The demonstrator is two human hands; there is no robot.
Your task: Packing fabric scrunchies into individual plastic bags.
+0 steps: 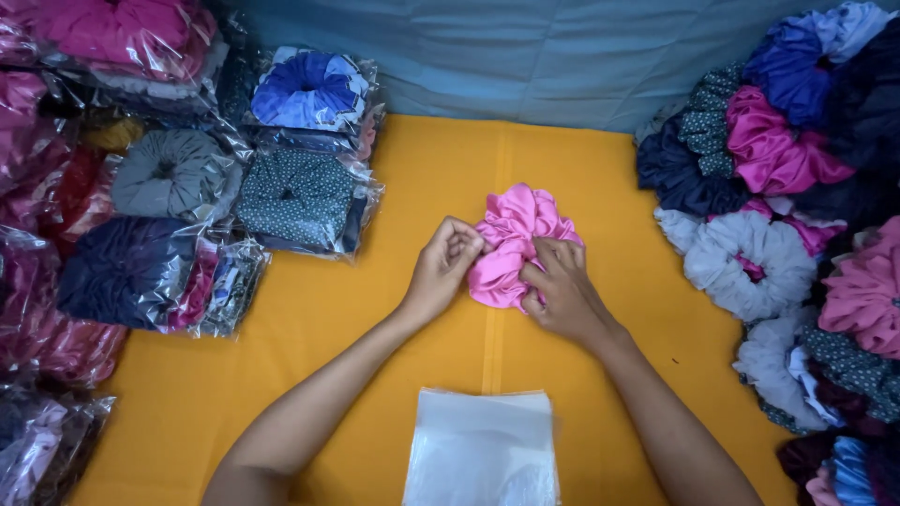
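Note:
A pink satin scrunchie (516, 230) lies on the orange cloth (356, 319) in the middle of the view. My left hand (441, 272) pinches its left edge with curled fingers. My right hand (561, 290) grips its lower right side, fingers pressed into the fabric. Both forearms reach up from the bottom of the view. A stack of clear plastic bags (483, 450) lies flat near the front edge, between my arms.
Bagged scrunchies (300, 192) in blue, grey, navy and pink are stacked along the left. A loose heap of scrunchies (750, 258) in white, navy, magenta and dotted green fills the right side. A blue-grey quilted cloth (525, 56) runs across the back.

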